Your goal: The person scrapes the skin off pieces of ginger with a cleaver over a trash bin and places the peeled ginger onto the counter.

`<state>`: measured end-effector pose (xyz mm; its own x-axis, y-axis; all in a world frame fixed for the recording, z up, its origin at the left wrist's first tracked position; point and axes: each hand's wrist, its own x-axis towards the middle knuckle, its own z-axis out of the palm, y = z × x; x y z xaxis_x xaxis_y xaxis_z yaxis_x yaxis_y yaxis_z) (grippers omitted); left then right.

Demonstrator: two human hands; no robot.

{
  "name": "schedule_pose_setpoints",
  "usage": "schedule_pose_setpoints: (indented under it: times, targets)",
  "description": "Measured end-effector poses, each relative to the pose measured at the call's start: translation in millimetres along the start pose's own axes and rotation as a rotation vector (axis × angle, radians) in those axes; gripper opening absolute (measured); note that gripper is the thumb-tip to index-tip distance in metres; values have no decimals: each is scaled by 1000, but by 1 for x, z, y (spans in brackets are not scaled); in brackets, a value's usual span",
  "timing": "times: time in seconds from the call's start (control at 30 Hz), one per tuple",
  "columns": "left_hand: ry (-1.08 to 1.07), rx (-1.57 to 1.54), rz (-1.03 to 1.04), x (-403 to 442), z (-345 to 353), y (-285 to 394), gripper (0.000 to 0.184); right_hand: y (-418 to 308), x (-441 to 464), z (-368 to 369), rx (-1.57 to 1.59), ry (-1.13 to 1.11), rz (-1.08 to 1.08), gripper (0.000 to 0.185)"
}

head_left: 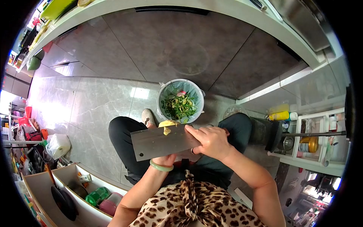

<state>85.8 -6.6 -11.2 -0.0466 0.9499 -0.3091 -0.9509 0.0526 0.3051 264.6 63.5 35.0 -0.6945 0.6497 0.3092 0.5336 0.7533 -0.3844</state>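
A wide cleaver (163, 143) lies flat across the view above my lap, its blade pointing left. My right hand (210, 140) is wrapped round its handle end, with fingers extended onto the blade. Most of my left hand (165, 159) is hidden beneath the blade; a green bangle (161, 166) circles that wrist. A yellowish piece of food (167, 124) shows at the blade's upper edge, with a bit of it on the blade. Just beyond stands a lined bin (160, 109) holding green leafy scraps (180, 106).
Grey cabinet fronts (151, 41) rise beyond the bin. An open drawer (90, 204) with a black pan (63, 200) and a green bottle (96, 196) is at lower left. A white rack (321, 151) with bottles stands at right. A white bag (58, 146) sits left.
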Motion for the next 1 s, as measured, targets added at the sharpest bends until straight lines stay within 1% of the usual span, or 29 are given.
schedule_pose_setpoints:
  times: [0.07,0.17,0.3,0.4,0.47,0.5,0.57,0.6,0.67,0.7,0.77,0.8,0.83,0.9,0.93,1.0]
  targets:
    - [-25,24,-9,0,-6,1,32,2,1,0,41,39,-33,52]
    - [-20,63,24,2,-15,1,32,-6,1,-8,56,-22,0,52]
    - [-5,112,30,8,-12,2,36,-12,5,-10,77,-10,-16,50]
    - [-70,114,11,11,-16,3,39,-13,5,-9,67,8,-24,48]
    - [-11,117,-83,18,-33,5,40,-12,3,-8,47,14,-43,46]
    - [-8,116,-81,17,-33,8,40,-11,2,-8,50,12,-44,46]
    - [-91,-46,-223,15,-33,12,42,-9,0,-9,97,2,-22,44]
    - [-90,-46,-220,12,-25,13,42,-5,0,-9,98,0,-24,44]
    - [-140,81,-135,5,-10,14,41,7,0,-8,123,-10,17,42]
    - [-156,123,-105,3,-8,14,41,20,-6,5,151,-56,110,40]
    - [-218,188,-101,1,-9,14,41,36,3,8,172,-181,286,41]
    - [-215,184,-114,2,1,16,43,38,6,8,189,-165,300,42]
    - [-215,183,-110,6,-4,16,43,37,8,7,188,-166,296,42]
    - [-218,173,-99,11,-18,16,44,22,10,2,268,-43,184,42]
    - [-150,159,-118,13,-14,17,44,12,15,-7,252,-46,132,43]
    - [-183,47,-116,16,-11,18,42,-3,19,-15,211,-45,60,47]
